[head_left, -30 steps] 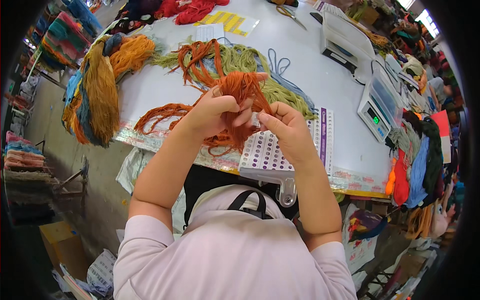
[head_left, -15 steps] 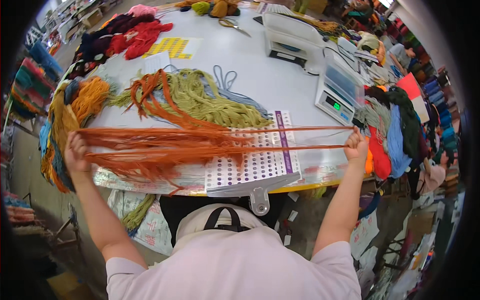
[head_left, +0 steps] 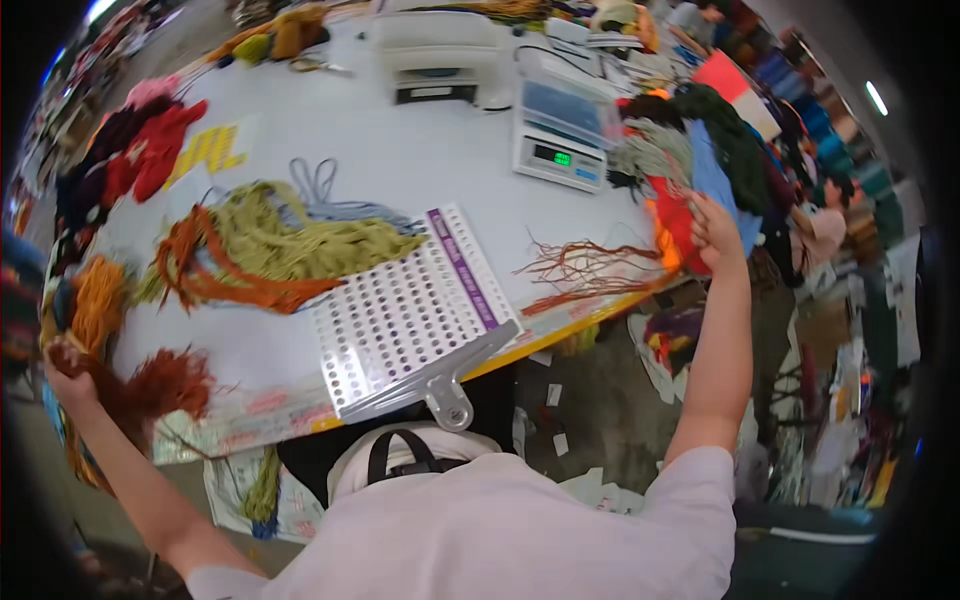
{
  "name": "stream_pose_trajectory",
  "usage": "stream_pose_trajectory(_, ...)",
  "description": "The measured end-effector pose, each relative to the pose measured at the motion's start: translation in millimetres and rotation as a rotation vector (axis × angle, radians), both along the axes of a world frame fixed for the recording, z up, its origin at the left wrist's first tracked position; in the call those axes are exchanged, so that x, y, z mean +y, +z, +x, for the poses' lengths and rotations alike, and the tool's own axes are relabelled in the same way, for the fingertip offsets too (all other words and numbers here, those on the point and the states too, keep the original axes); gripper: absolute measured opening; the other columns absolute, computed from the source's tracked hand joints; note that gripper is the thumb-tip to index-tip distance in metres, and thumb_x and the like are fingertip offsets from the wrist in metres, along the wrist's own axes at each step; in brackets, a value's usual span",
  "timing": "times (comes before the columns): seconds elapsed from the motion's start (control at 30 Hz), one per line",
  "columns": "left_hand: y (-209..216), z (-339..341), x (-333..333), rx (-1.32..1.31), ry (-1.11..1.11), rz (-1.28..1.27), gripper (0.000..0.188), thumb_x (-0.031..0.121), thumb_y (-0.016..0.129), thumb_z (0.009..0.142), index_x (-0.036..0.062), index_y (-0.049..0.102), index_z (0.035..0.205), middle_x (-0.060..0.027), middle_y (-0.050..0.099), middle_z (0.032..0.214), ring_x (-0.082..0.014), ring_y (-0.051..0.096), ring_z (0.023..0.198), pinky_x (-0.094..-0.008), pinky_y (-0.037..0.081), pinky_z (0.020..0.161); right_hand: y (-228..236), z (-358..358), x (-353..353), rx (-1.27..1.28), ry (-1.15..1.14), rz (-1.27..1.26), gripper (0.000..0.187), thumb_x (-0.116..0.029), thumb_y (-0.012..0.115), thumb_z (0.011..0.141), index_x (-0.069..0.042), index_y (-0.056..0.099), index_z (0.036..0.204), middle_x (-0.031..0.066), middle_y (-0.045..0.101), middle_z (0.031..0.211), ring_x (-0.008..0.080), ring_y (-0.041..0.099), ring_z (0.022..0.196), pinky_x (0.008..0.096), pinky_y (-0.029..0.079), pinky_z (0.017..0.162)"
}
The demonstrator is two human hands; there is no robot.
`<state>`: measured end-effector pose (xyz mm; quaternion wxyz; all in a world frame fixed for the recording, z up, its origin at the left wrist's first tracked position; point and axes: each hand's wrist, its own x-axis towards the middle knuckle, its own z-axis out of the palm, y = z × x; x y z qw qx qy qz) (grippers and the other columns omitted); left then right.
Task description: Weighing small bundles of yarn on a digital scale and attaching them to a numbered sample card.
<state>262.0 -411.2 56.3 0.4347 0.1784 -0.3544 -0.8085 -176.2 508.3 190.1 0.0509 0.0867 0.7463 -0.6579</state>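
My left hand (head_left: pixel 70 378) is closed around a bundle of rust-orange yarn (head_left: pixel 170 390), whose frayed ends spread over the near left of the table. Out at the right edge my right hand (head_left: pixel 716 235) grips several thin rust strands (head_left: pixel 590 262); their loose ends trail leftward over the table. The two lots of yarn are apart. Between the hands lies a white card (head_left: pixel 390 310) with rows of dark holes and a purple strip, a big clear clip (head_left: pixel 447 390) on its near edge. Just beyond it, a hank of orange yarn (head_left: pixel 215 285) rests on olive-green yarn (head_left: pixel 290 235).
Two scales stand at the back: one white with a lit display (head_left: pixel 560 160), one under a clear cover (head_left: pixel 435 60). Coloured yarn heaps (head_left: pixel 150 150) line the left; others (head_left: pixel 690 150) sit at the right. Scissors (head_left: pixel 318 66) lie far back. Another person (head_left: pixel 825 225) is beyond the right side.
My hands have moved farther apart, and the rust yarn stretched between them has parted into a bundle at the left and strands at the right. The view has turned to the right.
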Motion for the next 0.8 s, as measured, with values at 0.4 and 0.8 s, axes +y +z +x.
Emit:
stream_pose_trajectory(0.4, -65, -145, 361, -0.410, 0.008, 0.103, 0.024, 0.027, 0.049, 0.097, 0.0123, 0.050, 0.078, 0.0068, 0.030, 0.055, -0.0049, 0.024, 0.045, -0.0235, 0.021, 0.042, 237, -89, -57, 0.513, 0.347, 0.445, 0.022, -0.028, 0.057, 0.091, -0.008, 0.064, 0.090, -0.0059, 0.055, 0.072, 0.0052, 0.046, 0.057, 0.0205, 0.030, 0.048)
stream_pose_trajectory(0.8, -90, -134, 359, -0.467, 0.072, -0.228, 0.028, 0.025, 0.048, 0.098, 0.0088, 0.048, 0.076, 0.0062, 0.032, 0.054, -0.0049, 0.024, 0.045, -0.0229, 0.022, 0.043, 373, -206, -154, 0.313, 0.657, -0.384, 0.016, -0.012, 0.056, 0.084, 0.003, 0.060, 0.079, 0.0131, 0.064, 0.069, 0.0125, 0.057, 0.049, 0.0179, 0.043, 0.039)
